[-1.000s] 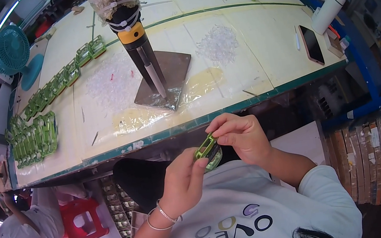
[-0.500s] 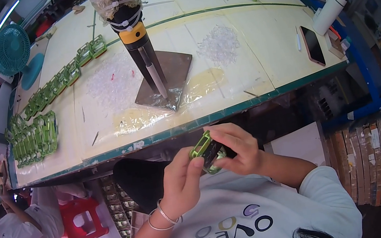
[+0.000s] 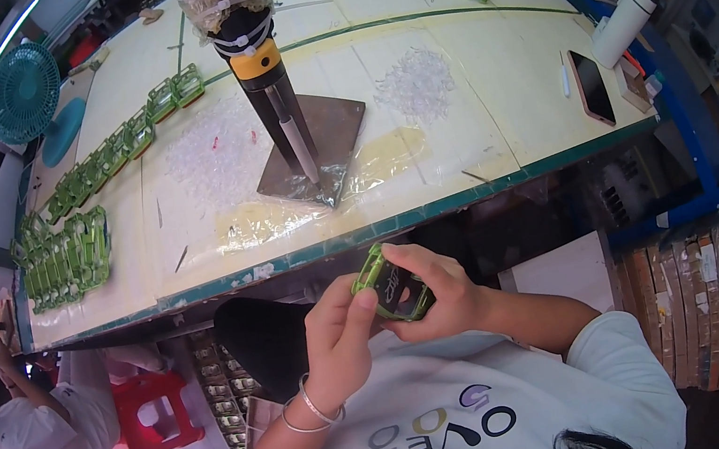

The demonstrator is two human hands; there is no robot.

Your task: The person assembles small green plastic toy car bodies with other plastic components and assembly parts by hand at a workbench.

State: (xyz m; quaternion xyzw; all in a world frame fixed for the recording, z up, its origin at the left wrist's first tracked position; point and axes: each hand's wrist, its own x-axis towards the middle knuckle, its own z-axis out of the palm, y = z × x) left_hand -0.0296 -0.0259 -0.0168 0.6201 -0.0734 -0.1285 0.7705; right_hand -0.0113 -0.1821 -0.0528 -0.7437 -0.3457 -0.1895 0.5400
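Between my two hands, just off the table's near edge, is a green and black toy car body. It is tilted, with its dark side turned up. My left hand grips its left end, the thumb pressed on the green rim. Fingers of my right hand close round the far and right side of it. Part of the car body is hidden behind the fingers.
On the table a black post tool stands on a brown plate. Clear plastic bits lie in piles. Green car bodies line the left; a phone and white bottle are right. A co-worker sits left.
The toy car body has been turned so that more of its dark side shows. My right fingers have shifted round it, while my left hand keeps its grip.
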